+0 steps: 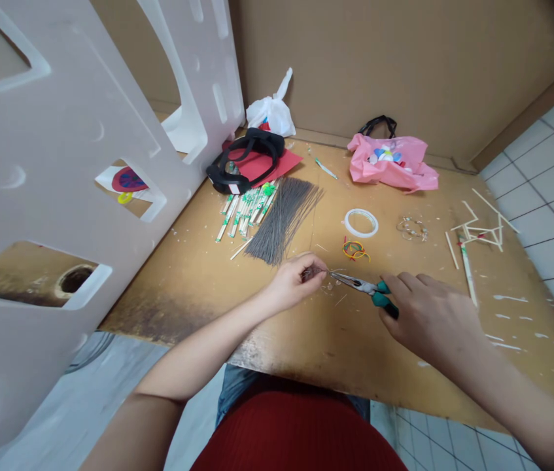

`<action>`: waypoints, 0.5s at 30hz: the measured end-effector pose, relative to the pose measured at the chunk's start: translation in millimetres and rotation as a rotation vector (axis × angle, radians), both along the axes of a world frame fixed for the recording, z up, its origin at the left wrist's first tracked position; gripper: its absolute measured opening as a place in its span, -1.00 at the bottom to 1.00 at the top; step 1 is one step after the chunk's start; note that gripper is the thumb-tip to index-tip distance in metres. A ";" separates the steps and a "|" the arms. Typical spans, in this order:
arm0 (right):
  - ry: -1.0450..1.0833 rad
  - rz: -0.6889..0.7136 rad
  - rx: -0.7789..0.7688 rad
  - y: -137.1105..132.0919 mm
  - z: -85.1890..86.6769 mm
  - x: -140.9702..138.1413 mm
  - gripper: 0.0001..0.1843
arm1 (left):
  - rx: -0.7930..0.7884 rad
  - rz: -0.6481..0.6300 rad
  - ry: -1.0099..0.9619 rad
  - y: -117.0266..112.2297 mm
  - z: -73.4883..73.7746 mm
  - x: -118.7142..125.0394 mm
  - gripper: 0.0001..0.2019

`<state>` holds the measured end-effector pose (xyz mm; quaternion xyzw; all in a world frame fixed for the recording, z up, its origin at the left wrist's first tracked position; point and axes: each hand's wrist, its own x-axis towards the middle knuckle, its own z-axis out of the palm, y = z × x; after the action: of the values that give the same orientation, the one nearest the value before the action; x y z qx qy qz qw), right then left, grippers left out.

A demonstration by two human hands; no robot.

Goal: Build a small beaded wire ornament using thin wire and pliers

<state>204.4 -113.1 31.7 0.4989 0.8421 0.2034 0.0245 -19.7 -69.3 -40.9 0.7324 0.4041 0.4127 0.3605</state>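
My left hand (296, 280) is pinched shut on a thin piece of wire (328, 280) low over the wooden table (306, 327). My right hand (428, 317) grips the teal handles of a pair of pliers (367, 289), whose metal jaws point left and meet the wire beside my left fingertips. Just beyond my left hand lies a bundle of grey wires (284, 219). Coloured rubber bands (355, 249) and a roll of clear tape (361, 223) lie just beyond the pliers.
A white cut-out panel (61, 163) leans over the table's left side. Green-wrapped sticks (247, 209), a black headset (242, 163) on red paper, a white bag (271, 111) and a pink bag (392, 162) sit at the back. Wooden sticks (477, 232) lie right.
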 end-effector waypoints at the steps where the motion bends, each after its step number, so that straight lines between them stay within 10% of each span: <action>1: 0.003 0.000 0.002 -0.1 -0.5 -0.9 -0.87 | 0.006 0.004 0.004 -0.1 0.0 0.3 -0.92; 15: 0.020 -0.019 0.008 -4.1 -5.8 -4.2 -0.87 | 0.043 0.025 0.017 -0.8 -2.0 1.0 -0.94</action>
<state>200.2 -117.3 25.8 0.5091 0.8366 0.2016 0.0162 -18.7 -70.1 -42.9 0.7384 0.4075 0.4194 0.3360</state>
